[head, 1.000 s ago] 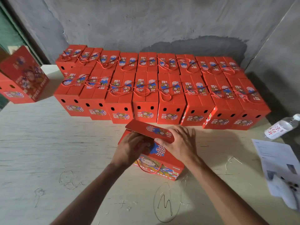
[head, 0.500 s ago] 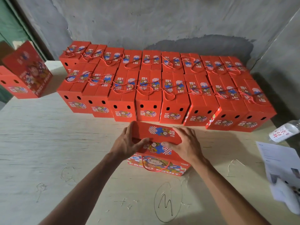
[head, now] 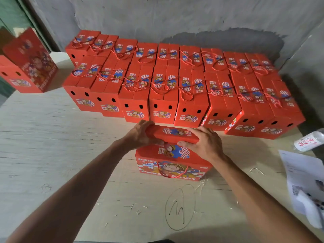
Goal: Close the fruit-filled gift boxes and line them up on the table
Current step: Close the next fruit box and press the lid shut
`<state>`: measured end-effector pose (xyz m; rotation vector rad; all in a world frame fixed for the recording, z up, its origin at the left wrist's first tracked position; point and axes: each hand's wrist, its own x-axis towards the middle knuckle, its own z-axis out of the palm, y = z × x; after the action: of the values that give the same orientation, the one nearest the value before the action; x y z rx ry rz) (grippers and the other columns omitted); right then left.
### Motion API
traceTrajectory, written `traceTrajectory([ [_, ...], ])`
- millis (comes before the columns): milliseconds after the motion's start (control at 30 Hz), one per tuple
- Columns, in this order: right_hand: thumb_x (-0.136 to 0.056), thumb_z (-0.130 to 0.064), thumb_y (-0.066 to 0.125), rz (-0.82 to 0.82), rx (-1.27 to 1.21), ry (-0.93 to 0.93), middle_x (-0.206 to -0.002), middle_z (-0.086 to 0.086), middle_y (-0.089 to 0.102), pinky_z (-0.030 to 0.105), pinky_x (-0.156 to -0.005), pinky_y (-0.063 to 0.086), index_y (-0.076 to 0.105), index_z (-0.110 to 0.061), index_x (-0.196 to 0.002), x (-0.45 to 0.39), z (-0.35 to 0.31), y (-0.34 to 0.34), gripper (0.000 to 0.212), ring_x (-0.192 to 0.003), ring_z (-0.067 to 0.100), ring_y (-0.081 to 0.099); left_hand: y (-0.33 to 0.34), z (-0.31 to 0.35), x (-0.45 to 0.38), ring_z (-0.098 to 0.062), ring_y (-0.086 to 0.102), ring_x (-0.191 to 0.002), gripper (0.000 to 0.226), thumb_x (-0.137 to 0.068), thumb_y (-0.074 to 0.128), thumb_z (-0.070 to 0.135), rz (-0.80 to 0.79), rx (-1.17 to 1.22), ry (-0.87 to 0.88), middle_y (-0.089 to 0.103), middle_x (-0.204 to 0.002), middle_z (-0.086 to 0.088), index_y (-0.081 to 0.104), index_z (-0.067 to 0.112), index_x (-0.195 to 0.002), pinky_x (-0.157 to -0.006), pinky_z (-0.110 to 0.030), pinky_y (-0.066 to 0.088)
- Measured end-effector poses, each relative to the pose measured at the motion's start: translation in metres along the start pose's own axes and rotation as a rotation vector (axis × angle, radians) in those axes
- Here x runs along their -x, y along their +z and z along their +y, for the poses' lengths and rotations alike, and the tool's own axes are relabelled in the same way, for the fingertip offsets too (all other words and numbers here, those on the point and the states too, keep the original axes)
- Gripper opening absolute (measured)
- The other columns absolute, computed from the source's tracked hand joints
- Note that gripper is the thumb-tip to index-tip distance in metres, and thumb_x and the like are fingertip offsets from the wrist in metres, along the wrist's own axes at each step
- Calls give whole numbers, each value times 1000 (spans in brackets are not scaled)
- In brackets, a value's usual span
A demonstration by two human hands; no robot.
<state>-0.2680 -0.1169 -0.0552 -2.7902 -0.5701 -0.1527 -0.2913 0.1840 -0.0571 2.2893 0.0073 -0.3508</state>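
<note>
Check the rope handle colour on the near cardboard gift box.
Red twisted rope handle, clearest in the head view.

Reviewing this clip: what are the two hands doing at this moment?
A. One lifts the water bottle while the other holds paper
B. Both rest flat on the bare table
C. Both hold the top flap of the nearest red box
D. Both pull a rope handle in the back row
C: the left hand and right hand grip opposite ends of the top flap of the near box, in front of the rows of boxes.
</note>
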Motion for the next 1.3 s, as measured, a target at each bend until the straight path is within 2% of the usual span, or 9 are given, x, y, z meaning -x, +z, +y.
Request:
traceTrajectory([
  [133,-76,-94,39,-14,87,3,-115,-4,66,35,-77,53,63,-30,-139,-6,-1,1,94,-101,17,61,-7,-1,-13,-29,55,-120,105,-47,79,83,-43,-6,-10,46,-127,-1,54,29,-133,-92,-43,60],
  [233,-82,-88,37,-52,112,-46,-118,-4,64,32,-77,50,58,-30,-145,-8,4,0,89,-103,17,58,-8,-6,-17,-27,53,-122,107,-53,70,93,-84,-94,6,46,-133,-2,49,36,-141,-95,-47,58],
  [467,-88,-68,52,-146,-183,-103,-151,-3,54,38,-110,42,52,-23,-150,1,13,-2,76,-132,20,47,-9,-10,-18,-26,42,-130,104,-65,49,98,-105,-307,66,44,-142,-3,37,41,-151,-103,-51,49],
  [667,-94,-68,24,-236,83,-178,-149,-1,51,39,-109,42,39,-22,-157,-2,10,-11,80,-129,23,47,-12,-4,-12,-28,36,-135,91,-83,45,82,-156,-409,105,36,-151,-4,24,35,-159,-108,-55,46],
  [800,-97,-66,15,-241,221,-220,-155,-1,42,38,-112,39,26,-25,-162,4,11,-9,78,-134,21,42,-11,-6,-3,-26,38,-133,86,-94,30,75,-132,-631,266,32,-155,-5,12,26,-163,-109,-51,46],
  [933,-102,-60,14,-231,255,-244,-162,3,32,40,-121,27,20,-19,-164,12,12,-5,74,-145,22,33,-10,-6,4,-26,38,-140,87,-95,13,73,-76,-789,355,27,-163,-7,4,20,-164,-114,-44,42],
  [1133,-108,-52,22,-324,100,-212,-172,0,1,39,-129,-1,5,-18,-165,18,20,-8,69,-159,16,-1,-15,-7,1,-27,39,-144,78,-102,13,65,-80,-852,456,28,-164,-10,5,18,-164,-115,-42,43],
  [1233,-105,-46,46,-234,-97,-209,-169,-1,18,25,-127,2,26,-16,-162,21,22,-14,67,-156,10,12,-15,-10,-1,-26,41,-141,69,-106,12,58,-61,-907,543,31,-161,-9,3,23,-164,-111,-41,47],
  [1300,-95,-37,68,-115,-205,-182,-158,4,43,28,-125,23,50,-11,-150,24,22,-19,63,-149,15,38,-15,-13,-1,-25,46,-132,66,-107,8,57,-42,-942,582,36,-155,-8,3,25,-164,-104,-40,51],
])
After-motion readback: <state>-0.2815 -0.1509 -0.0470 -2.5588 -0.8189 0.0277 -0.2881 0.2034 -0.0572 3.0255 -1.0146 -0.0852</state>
